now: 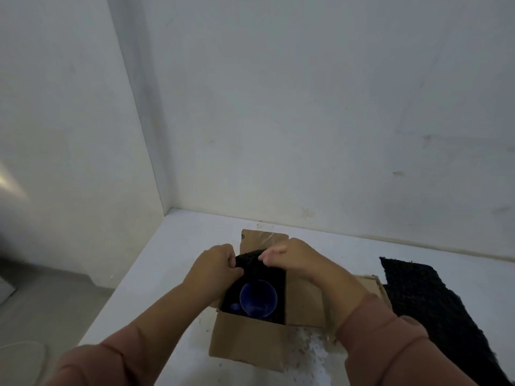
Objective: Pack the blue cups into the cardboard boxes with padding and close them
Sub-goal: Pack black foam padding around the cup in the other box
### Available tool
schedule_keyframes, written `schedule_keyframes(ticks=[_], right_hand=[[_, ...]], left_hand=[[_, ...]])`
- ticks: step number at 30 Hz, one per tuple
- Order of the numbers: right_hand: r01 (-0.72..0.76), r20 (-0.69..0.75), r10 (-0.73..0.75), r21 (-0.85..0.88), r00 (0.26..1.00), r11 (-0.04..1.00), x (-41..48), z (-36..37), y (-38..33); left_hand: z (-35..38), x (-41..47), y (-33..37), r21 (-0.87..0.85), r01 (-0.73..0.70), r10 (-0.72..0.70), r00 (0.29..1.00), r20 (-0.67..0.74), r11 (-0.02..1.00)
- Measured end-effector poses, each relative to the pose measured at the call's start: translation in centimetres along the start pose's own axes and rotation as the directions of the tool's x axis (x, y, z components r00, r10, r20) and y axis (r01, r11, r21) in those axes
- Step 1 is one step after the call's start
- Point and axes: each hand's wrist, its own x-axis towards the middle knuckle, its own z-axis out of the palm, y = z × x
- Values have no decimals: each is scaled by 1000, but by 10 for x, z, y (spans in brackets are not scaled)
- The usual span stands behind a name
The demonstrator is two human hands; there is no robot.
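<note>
Head view: your left hand (216,263) and right hand (289,256) both pinch the padding (249,260) at the far edge of the box (245,338). The cup (257,298) sits inside, mouth up, just below your fingers on your side, so the padding should fold down toward you.

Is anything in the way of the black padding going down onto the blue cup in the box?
Nothing visible is. The left hand and right hand hold the black padding at the far edge of the open cardboard box, and the blue cup sits uncovered just below it.
</note>
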Motion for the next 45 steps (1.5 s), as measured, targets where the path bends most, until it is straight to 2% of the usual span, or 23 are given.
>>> schedule_keyframes(ticks=[1, 3, 8, 12, 17, 25, 33, 36, 40, 45], right_hand=[[50, 3, -50, -156, 999, 987, 5, 6, 3], [123, -4, -133, -340, 991, 932, 16, 20, 10], [241, -35, -318, -576, 947, 781, 31, 51, 34], [311, 28, -405, -690, 914, 654, 31, 64, 41], [358, 103, -413, -710, 905, 606, 31, 75, 45], [296, 107, -311, -690, 944, 661, 41, 70, 36], [300, 188, -256, -792, 948, 531, 47, 79, 44], [296, 183, -249, -769, 951, 566, 48, 79, 45], [265, 160, -215, -683, 963, 680, 47, 79, 49], [277, 179, -212, -655, 961, 703, 49, 82, 52]], left_hand=[[3, -1, -1, 44, -11, 12, 1000, -24, 999], [6, -5, -4, 134, -46, 51, 998, -29, 990], [18, -12, -19, 255, -140, 125, 989, 75, 957], [29, -11, -27, 372, -203, 142, 973, 184, 906], [42, -13, -28, 498, -221, 137, 970, 200, 838], [45, -13, -20, 540, -192, 87, 973, 215, 819], [52, -7, -18, 646, -229, 14, 947, 320, 729], [51, -7, -17, 674, -245, 7, 942, 335, 697], [49, -6, -20, 695, -256, -7, 936, 352, 672], [47, -4, -19, 707, -251, -10, 939, 343, 661]])
